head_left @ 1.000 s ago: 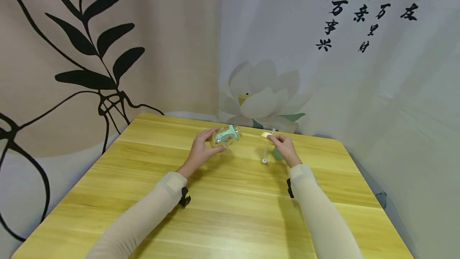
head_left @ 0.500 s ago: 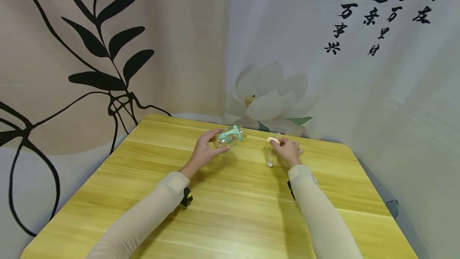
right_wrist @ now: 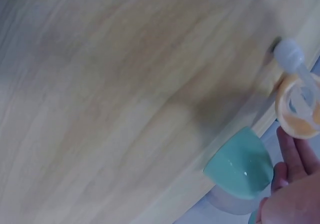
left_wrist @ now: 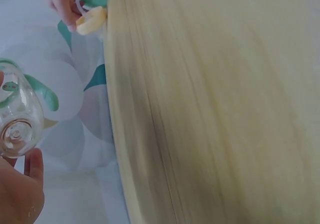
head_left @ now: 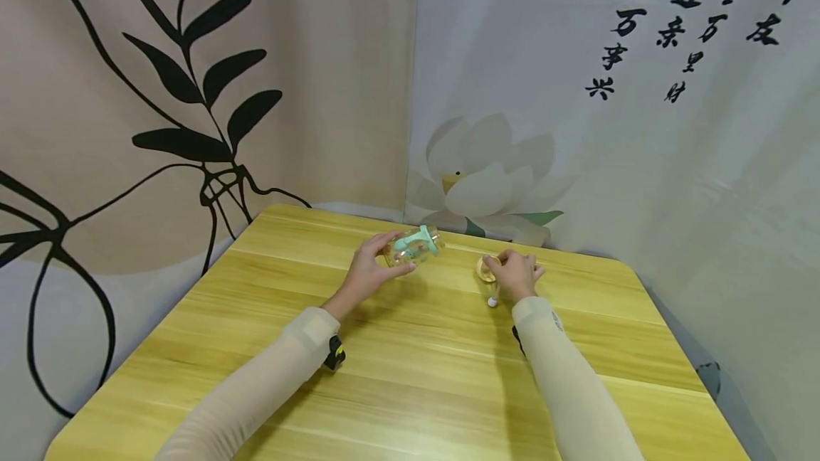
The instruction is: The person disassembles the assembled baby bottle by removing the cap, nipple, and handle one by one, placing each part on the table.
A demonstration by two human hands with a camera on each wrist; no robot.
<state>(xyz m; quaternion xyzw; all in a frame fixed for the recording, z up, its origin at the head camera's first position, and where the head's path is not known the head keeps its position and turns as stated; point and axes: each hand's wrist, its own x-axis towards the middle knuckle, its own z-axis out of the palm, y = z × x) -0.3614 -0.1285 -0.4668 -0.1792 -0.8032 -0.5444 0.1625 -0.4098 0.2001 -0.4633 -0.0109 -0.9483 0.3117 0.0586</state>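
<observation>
My left hand (head_left: 366,270) grips a clear baby bottle (left_wrist: 17,116) around its body, tilted with the neck towards the right. Teal handles (head_left: 418,239) sit at its neck. My right hand (head_left: 514,274) pinches a pale orange screw ring (right_wrist: 287,116) at its edge. From the ring, a clear straw (right_wrist: 306,79) with a white weighted end (right_wrist: 288,55) points down towards the table in the head view. A teal cap (right_wrist: 240,161) shows close beside the right fingers in both wrist views; in the head view the hand hides it.
Both hands work over the far part of a wooden table (head_left: 397,375), near its back edge. Behind it hangs a cloth backdrop (head_left: 339,91) printed with leaves, a lotus and black characters.
The right hand has turned the ring so its opening faces the head view, and the straw's end has dropped slightly. The teal cap has gone out of sight in that view. The bottle stays gripped.
</observation>
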